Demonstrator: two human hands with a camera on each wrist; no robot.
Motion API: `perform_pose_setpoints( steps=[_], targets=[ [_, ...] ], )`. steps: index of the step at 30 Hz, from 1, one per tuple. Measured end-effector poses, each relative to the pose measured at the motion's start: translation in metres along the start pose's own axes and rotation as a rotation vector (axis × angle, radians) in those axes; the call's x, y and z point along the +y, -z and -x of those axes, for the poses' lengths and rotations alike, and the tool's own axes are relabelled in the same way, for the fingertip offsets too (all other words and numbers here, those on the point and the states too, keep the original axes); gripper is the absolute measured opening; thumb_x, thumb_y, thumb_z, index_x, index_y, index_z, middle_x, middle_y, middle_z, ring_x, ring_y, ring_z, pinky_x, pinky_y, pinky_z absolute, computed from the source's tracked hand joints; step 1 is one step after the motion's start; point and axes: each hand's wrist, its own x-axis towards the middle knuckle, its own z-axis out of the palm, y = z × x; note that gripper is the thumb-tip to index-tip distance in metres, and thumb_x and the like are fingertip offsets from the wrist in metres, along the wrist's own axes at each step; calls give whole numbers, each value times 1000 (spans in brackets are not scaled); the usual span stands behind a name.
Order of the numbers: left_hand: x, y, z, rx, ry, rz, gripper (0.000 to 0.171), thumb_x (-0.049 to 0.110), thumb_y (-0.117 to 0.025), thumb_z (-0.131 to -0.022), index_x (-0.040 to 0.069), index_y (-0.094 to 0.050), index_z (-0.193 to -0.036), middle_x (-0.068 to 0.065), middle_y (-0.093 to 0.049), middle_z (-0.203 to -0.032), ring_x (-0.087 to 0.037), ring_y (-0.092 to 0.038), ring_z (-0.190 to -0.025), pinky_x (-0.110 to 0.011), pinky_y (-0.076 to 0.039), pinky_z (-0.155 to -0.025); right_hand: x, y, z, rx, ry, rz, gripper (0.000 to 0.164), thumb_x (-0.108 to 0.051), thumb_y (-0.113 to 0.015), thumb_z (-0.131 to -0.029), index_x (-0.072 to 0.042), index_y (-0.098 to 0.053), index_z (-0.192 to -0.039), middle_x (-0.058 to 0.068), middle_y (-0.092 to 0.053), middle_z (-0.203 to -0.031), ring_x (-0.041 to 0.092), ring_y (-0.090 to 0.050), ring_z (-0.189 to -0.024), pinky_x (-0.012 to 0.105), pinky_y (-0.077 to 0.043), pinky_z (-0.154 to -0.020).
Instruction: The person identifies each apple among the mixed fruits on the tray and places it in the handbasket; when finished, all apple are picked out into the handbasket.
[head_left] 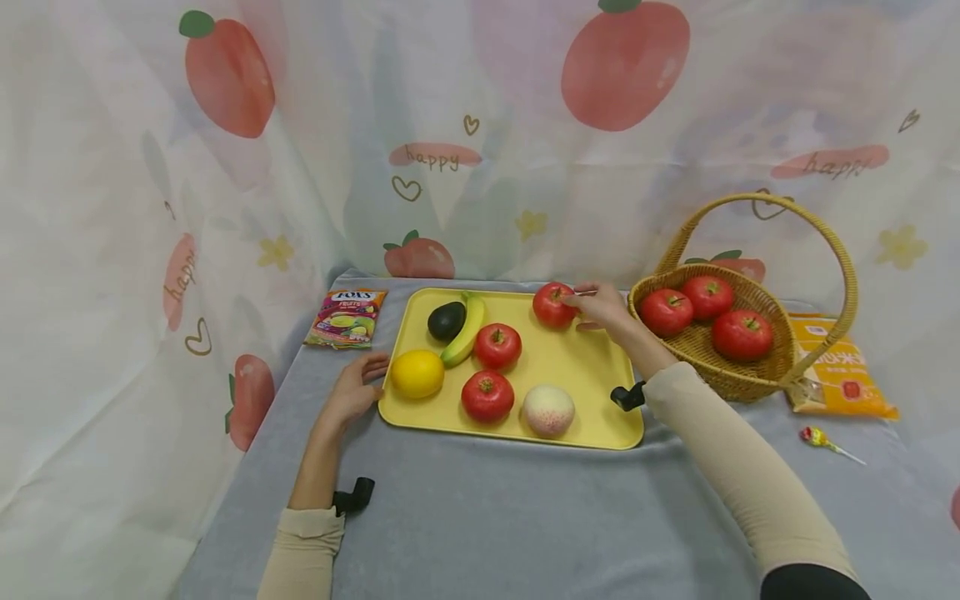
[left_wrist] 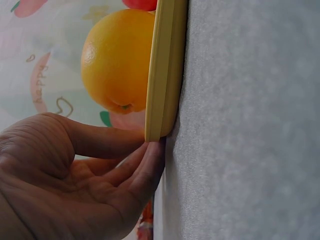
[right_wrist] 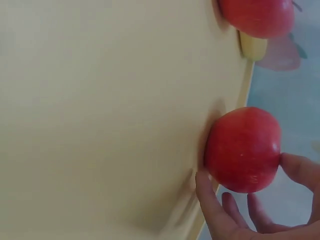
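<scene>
A yellow tray (head_left: 585,358) lies on the grey cloth. At its left edge my left hand (head_left: 356,385) holds the rim, thumb at the lip and fingers at the outer side in the left wrist view. Beside that hand sits an orange-yellow fruit, an orange (left_wrist: 120,60). My right hand (head_left: 603,308) reaches over the tray's far right part and holds a red apple (head_left: 553,305) between thumb and fingers; the apple is close against the tray floor in the right wrist view. Two more apples (head_left: 487,397), a banana (head_left: 467,329), an avocado (head_left: 447,321) and a pale peach (head_left: 548,411) are on the tray.
Right of the tray stands a wicker basket (head_left: 720,375) with a tall handle and three red apples (head_left: 742,335) inside. An orange snack bag (head_left: 840,375) and a lollipop (head_left: 814,436) lie beyond it. A candy bag (head_left: 347,318) is at the back left, before a printed curtain (head_left: 517,183).
</scene>
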Motion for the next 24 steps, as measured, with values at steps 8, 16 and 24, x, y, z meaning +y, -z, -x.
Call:
perform_pose_setpoints(
  steps=[8, 16, 24],
  targets=[
    [0, -1, 0, 4, -14, -2, 61, -16, -54, -92, -6, -44, -151, -28, -51, -150, -41, -49, -141, -54, -44, -114, 3, -5, -12, 21, -59, -60, 71, -31, -74, -98, 2, -41, -152, 24, -45, -148, 36, -52, -127, 55, -55, -100],
    [2, -1, -3, -10, -13, 2, 63, -16, -55, -91, -5, -43, -152, -26, -50, -152, -40, -48, -142, -53, -43, -115, -4, -8, -14, 31, -40, -52, 68, -27, -73, -98, 1, -42, -151, 27, -45, -152, 41, -54, -132, 55, -56, -97],
    [0, 1, -2, -16, -6, -1, 64, -17, -54, -91, -5, -42, -153, -26, -49, -153, -40, -47, -143, -53, -43, -115, -3, -11, -12, 42, -41, -67, 65, -24, -70, -100, 2, -42, -152, 26, -44, -153, 42, -54, -133, 55, -57, -95]
  ],
)
